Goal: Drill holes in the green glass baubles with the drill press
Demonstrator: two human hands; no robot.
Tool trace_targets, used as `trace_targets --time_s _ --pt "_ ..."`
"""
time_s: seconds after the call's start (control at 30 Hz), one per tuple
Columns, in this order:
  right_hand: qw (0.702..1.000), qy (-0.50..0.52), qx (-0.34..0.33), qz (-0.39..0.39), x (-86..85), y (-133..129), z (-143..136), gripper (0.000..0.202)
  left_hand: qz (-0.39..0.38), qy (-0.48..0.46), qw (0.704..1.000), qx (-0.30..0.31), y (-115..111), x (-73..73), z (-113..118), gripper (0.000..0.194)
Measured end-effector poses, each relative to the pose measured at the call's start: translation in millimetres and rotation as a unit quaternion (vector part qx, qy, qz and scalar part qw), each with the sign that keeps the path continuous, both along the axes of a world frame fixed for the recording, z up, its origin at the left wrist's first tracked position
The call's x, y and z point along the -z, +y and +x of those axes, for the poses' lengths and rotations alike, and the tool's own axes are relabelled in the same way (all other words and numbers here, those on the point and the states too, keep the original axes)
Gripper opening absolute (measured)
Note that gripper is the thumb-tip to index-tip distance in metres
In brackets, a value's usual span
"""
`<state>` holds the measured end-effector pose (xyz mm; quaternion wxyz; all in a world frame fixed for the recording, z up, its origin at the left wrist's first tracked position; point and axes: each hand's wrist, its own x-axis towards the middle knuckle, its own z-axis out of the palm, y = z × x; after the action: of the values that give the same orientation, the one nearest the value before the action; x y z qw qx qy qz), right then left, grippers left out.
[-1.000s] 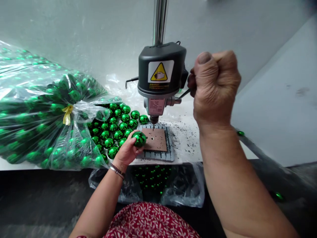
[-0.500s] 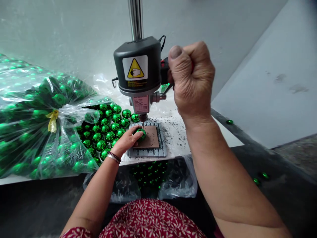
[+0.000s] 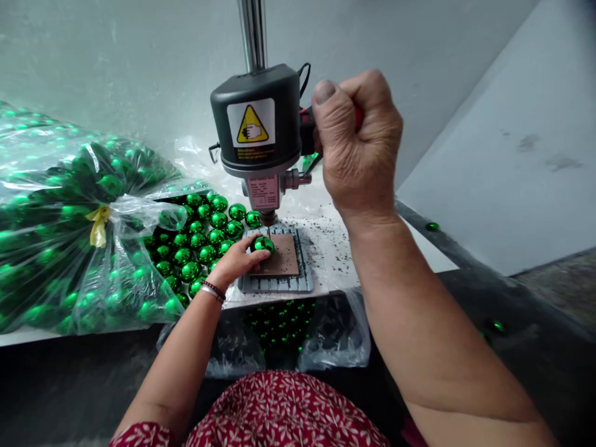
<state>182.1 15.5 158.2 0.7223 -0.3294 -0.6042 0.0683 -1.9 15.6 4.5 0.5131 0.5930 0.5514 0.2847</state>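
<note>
My left hand (image 3: pixel 238 257) is closed around a shiny green ball (image 3: pixel 262 245), thumb on its near side. The ball rests over a square brown board (image 3: pixel 284 257) on the grey slotted base (image 3: pixel 305 273) of a drill press (image 3: pixel 255 124). Directly above the ball hangs the thin drill bit (image 3: pixel 269 232); whether it touches the ball I cannot tell. At the right of the machine my right hand (image 3: pixel 361 143) is in a fist around the drill press handle (image 3: pixel 358 119). Only a red bit of that handle shows past the fingers.
Many green balls (image 3: pixel 206 255) lie left of the base. Beyond them bulges a clear plastic bag (image 3: pixel 84 285) of balls, tied with yellow. Dark shavings (image 3: pixel 333 248) litter the white tabletop. Below the front edge hangs a plastic-lined container (image 3: pixel 335 347) holding balls.
My left thumb sits lower on the ball, and more of the ball shows. My right fist is slightly higher and further left in the view, still around the handle.
</note>
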Motion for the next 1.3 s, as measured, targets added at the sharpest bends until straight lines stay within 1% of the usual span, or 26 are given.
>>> trace_targets --time_s 0.1,0.27,0.4,0.53,0.63,0.73,0.83,1.0,1.13,1.17,1.23,1.3 --pt "0.999 -0.015 0.033 -0.034 -5.9 1.7 0.4 0.029 -0.004 -0.003 1.000 -0.007 3.4 0.8 -1.1 0.059" --pt "0.992 -0.028 0.054 -0.111 -20.7 14.4 3.3 0.033 -0.005 -0.005 1.000 -0.014 4.8 -1.7 1.2 0.058" --pt "0.986 -0.039 0.068 -0.150 -29.4 25.5 5.2 0.036 0.001 -0.007 1.000 -0.014 6.3 0.1 2.5 0.059" --pt "0.985 -0.033 0.065 -0.154 -29.8 27.1 4.3 0.036 0.017 0.018 1.000 -0.017 7.9 2.6 3.1 0.065" --pt "0.987 -0.029 0.053 -0.152 -27.7 25.9 3.1 0.036 0.042 0.078 0.996 -0.015 7.4 0.8 6.3 0.068" --pt "0.989 -0.022 0.040 -0.142 -26.5 26.5 3.4 0.036 0.093 0.142 0.986 -0.003 5.8 -1.9 12.8 0.068" --pt "0.991 -0.017 0.029 -0.128 -25.5 27.4 4.2 0.035 0.114 0.149 0.982 0.011 4.3 -1.5 19.5 0.068" --pt "0.996 -0.023 0.012 -0.086 -17.7 17.7 4.1 0.032 0.092 0.119 0.989 -0.004 2.0 1.3 24.1 0.071" --pt "0.999 -0.042 0.009 -0.028 -2.4 -3.4 5.0 0.030 0.091 0.132 0.987 -0.004 1.4 -0.2 24.5 0.073" --pt "0.999 -0.046 0.009 -0.025 2.2 -9.4 5.2 0.030 0.090 0.132 0.987 -0.004 1.4 -0.5 24.5 0.073" --pt "0.998 -0.036 -0.002 -0.043 11.4 -21.0 5.3 0.032 0.091 0.125 0.988 0.000 1.4 -0.5 24.3 0.073" --pt "0.996 -0.014 -0.024 -0.085 19.5 -30.5 4.6 0.038 0.097 0.122 0.988 0.005 1.1 0.0 23.9 0.071"
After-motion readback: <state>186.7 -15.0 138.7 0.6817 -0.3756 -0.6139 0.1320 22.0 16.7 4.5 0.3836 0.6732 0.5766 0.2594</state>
